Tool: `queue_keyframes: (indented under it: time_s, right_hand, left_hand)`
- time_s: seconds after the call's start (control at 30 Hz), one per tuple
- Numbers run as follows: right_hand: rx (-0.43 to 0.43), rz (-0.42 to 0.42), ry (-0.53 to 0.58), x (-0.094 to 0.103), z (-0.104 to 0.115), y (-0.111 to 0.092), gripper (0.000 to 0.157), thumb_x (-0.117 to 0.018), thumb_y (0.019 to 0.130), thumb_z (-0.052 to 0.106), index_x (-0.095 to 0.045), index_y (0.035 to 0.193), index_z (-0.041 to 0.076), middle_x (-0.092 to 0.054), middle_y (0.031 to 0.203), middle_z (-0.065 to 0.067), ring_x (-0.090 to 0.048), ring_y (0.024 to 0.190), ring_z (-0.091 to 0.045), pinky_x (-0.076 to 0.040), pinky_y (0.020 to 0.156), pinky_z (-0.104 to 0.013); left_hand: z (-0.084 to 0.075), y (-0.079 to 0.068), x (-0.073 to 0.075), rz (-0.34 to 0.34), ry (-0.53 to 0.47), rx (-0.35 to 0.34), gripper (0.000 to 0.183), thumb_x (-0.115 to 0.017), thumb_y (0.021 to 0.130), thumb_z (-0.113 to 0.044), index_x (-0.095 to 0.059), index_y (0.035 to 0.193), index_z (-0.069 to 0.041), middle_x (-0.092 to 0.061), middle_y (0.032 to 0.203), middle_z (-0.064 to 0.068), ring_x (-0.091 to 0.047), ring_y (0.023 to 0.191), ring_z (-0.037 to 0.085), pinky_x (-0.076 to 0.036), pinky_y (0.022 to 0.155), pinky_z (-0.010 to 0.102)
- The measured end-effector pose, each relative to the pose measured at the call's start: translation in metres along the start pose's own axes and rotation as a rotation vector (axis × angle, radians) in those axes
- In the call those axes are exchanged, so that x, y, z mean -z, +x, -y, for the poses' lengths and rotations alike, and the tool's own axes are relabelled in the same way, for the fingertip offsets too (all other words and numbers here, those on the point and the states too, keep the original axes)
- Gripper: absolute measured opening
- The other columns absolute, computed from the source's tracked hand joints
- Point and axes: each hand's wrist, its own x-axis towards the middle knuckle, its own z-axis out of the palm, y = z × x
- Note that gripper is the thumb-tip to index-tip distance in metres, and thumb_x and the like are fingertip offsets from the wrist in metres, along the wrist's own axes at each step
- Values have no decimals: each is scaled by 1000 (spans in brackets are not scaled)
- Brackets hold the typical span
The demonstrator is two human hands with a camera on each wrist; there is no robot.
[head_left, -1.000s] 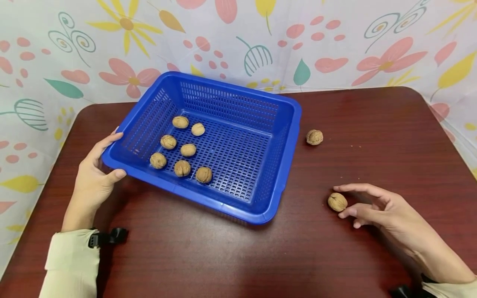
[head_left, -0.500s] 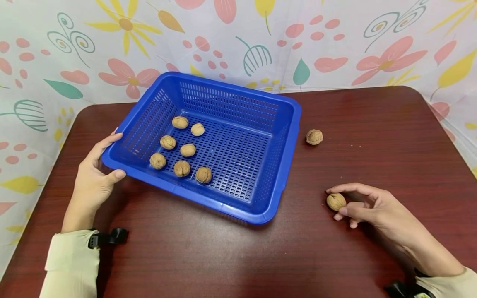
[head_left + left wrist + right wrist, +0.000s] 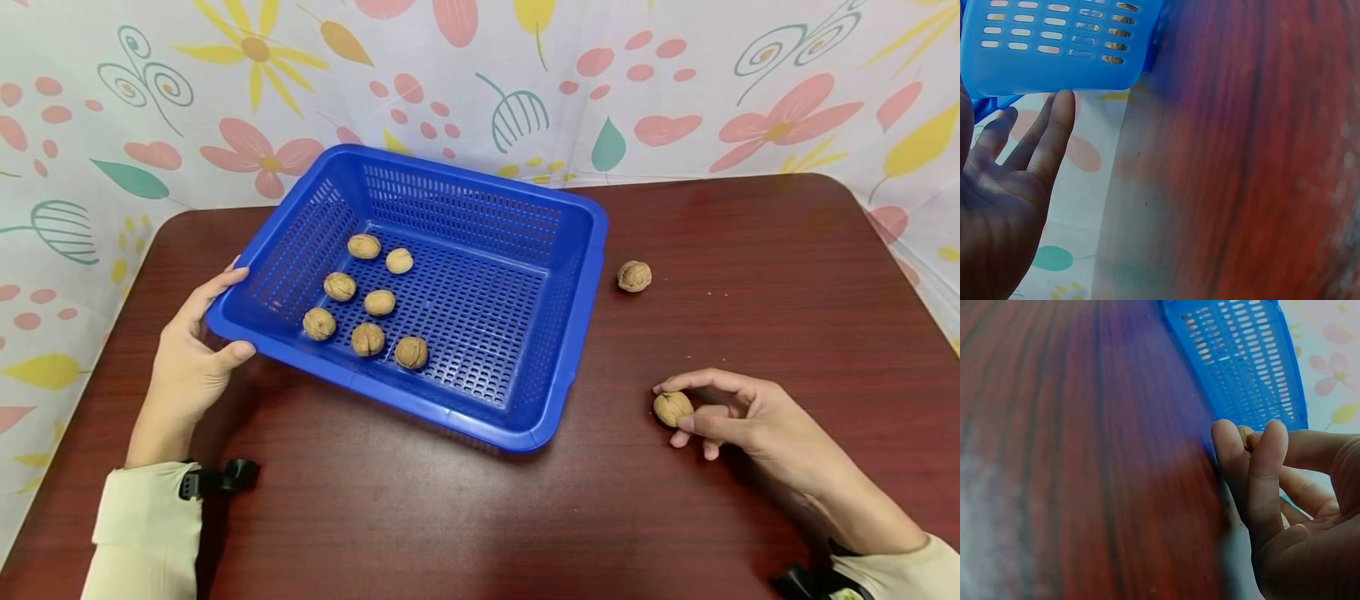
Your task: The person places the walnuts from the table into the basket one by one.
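My left hand (image 3: 183, 367) holds the left corner of a blue plastic basket (image 3: 573, 325), its thumb at the near rim and its fingers along the left rim. Several walnuts lie inside, among them a walnut (image 3: 411, 352) nearest the middle. In the left wrist view, fingers (image 3: 1054, 134) reach up to the slotted basket wall (image 3: 1047, 72). Right of the basket, my right hand (image 3: 772, 442) pinches a walnut (image 3: 672, 408) low over the table. From the right wrist that walnut (image 3: 1245, 436) is mostly hidden behind fingers.
One walnut shell (image 3: 634, 277), its hollow side partly showing, lies right of the basket. Small crumbs dot the dark red-brown table (image 3: 465, 525) near it. A floral-patterned sheet (image 3: 555, 108) hangs behind the table's far edge.
My right hand has shifted slightly left, its fingers closing round the walnut, which has moved a little left too. My left hand and the basket keep their places.
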Motion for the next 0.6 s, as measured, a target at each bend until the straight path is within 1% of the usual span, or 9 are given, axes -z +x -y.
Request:
queue_keyframes:
  time_s: [0.1,0.23,0.3,0.43,0.5,0.6]
  right_hand:
    - [-5,2,12,0,1,0,33,-61,102,-1,-61,136,-2,-79,92,-16,-73,72,-24,-57,59,-37]
    - [-4,-9,38,1,3,2,34,-63,101,-2,-63,135,-1,-79,99,-13,-74,77,-22,-59,62,-36]
    - [17,-6,57,2,3,4,34,-62,101,-4,-63,135,0,-79,101,-12,-75,79,-21,-59,63,-35]
    - [96,9,91,5,8,8,35,-59,101,-9,-64,134,-1,-80,109,-8,-77,83,-21,-60,64,-35]
    - [133,13,109,6,12,12,36,-57,100,-12,-63,134,-2,-79,113,-7,-77,85,-21,-60,64,-34]
    - [185,18,149,8,24,19,35,-56,99,-14,-62,133,-6,-79,115,-8,-78,87,-21,-60,65,-33]
  left_hand:
    - [1,0,0,3,2,-5,92,-98,70,-29,-58,148,-2,-46,164,11,-53,141,14,-47,106,13]
    - [1,0,0,2,10,-4,92,-98,70,-30,-58,148,-3,-46,164,11,-53,141,13,-47,106,13]
    - [1,0,0,0,14,-2,92,-98,70,-31,-58,148,-3,-46,164,11,-53,141,13,-47,106,12]
    - [0,0,0,-2,20,0,92,-98,70,-31,-58,148,-3,-46,164,11,-53,141,13,-47,105,12]
    - [0,0,0,-6,21,1,92,-98,70,-31,-58,148,-3,-46,164,11,-54,140,13,-47,105,12]
    - [-1,-1,0,-12,19,11,92,-98,69,-29,-58,148,-3,-46,164,10,-54,140,13,-47,105,12]
